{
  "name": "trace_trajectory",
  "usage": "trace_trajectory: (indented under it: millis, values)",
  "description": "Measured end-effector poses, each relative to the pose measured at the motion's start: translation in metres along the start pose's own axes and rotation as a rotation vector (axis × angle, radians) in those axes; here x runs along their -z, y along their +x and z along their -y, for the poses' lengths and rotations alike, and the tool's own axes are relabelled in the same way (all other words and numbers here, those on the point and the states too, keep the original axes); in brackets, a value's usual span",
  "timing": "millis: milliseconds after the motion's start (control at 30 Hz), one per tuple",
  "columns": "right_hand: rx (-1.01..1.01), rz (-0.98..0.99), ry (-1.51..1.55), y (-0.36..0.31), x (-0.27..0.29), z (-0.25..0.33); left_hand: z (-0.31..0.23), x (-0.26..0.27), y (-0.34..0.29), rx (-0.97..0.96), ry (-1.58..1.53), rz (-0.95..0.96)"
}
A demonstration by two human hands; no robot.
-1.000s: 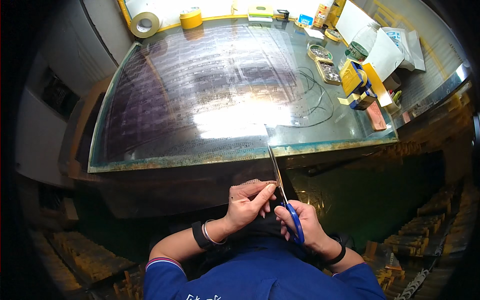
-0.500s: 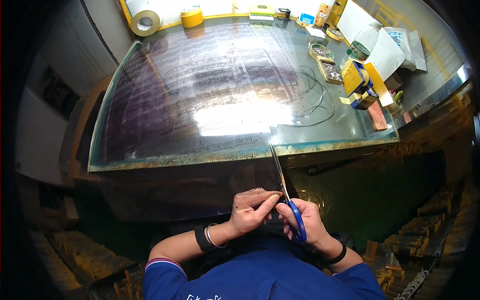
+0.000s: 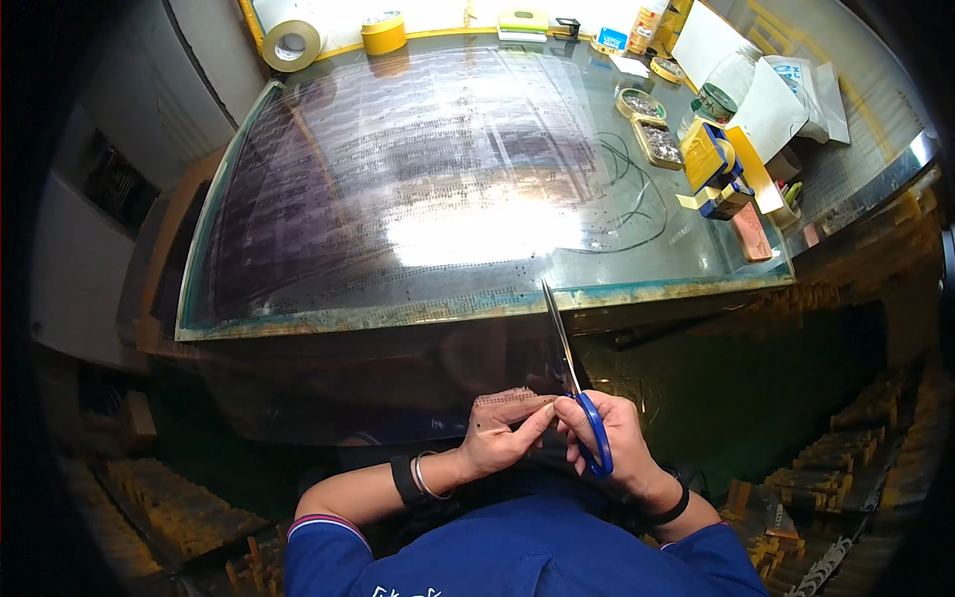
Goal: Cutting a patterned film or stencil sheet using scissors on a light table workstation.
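My left hand [image 3: 500,438] pinches the near edge of a clear film sheet [image 3: 358,398] printed with small dark marks; part of the film lies over its fingers. The sheet hangs over the front edge of the glass-topped table. In my right hand [image 3: 612,438] is a pair of scissors [image 3: 597,438] with blue handles, its long metal blades pointing away toward the table and looking closed together. My right thumb tip meets my left fingertips at the film's edge. Whether the blades touch the film cannot be made out.
The glass table [image 3: 686,254] has a taped front edge and a bright glare patch. On its right stand a tape dispenser [image 3: 711,164], a pink block [image 3: 751,234], a clear jar [image 3: 721,85] and small tins [image 3: 657,142]. Tape rolls [image 3: 383,35] sit along the back.
The scissors have shifted slightly to the right, and my right thumb has come up against my left fingertips. The film has shifted a little on the table.
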State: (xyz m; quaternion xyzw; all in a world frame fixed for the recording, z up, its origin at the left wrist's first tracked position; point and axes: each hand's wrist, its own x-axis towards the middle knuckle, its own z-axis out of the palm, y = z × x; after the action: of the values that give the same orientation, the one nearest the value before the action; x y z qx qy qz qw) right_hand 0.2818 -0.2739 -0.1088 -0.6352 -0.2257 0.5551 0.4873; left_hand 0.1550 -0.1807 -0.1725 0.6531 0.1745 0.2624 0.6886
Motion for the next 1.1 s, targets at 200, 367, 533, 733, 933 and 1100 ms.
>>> trace_trajectory:
  millis: [200, 367, 533, 733, 933, 1100]
  values:
    - [-0.016, 0.003, 0.025, -0.001, -0.004, 0.003, 0.006, -0.001, -0.004, 0.06, 0.0, -0.015]
    - [0.003, 0.004, 0.089, 0.001, -0.005, 0.007, 0.007, -0.001, -0.004, -0.085, 0.115, 0.001]
    - [-0.003, 0.007, 0.081, 0.002, -0.004, 0.009, 0.003, -0.002, -0.004, -0.119, 0.167, -0.004]
    - [-0.022, 0.001, 0.064, 0.003, -0.005, 0.011, 0.006, -0.001, -0.007, -0.105, 0.155, 0.014]
    - [-0.014, -0.033, -0.041, 0.001, -0.006, 0.014, -0.002, 0.002, -0.006, -0.138, 0.178, 0.019]
    - [-0.002, -0.044, -0.047, -0.006, 0.003, 0.011, -0.029, 0.024, 0.013, 0.187, -0.15, -0.085]
